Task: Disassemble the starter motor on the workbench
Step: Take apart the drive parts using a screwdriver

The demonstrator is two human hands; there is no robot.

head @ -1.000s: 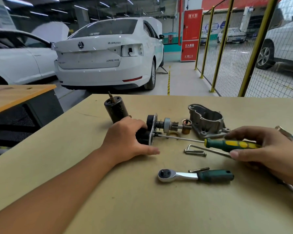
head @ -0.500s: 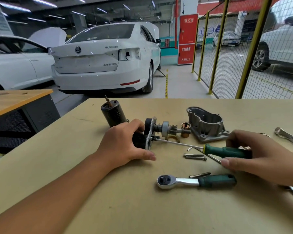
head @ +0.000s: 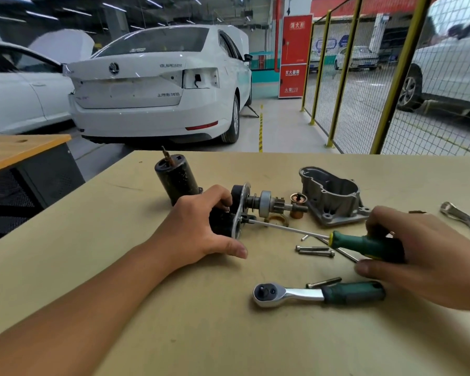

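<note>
1. Workbench (head: 174, 335): the near half forms a broad bare surface, crossed only by the left forearm.
2. Ratchet wrench (head: 318, 293) and a loose bolt (head: 323, 282) lie before the right hand (head: 429, 256).
3. Two bolts (head: 314, 251) and the screwdriver (head: 364, 244) shaft fill the gap between the hands.
4. Black motor cylinder (head: 177, 177), aluminium housing (head: 331, 196) and copper bushing (head: 298, 205) block the far side.
5. Spanner (head: 464, 219) occupies the right edge.

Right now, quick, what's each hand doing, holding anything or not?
Left hand: grips the black starter motor assembly, steadying it on the workbench.
Right hand: grips the green screwdriver, tip at the assembly's plate.
</note>
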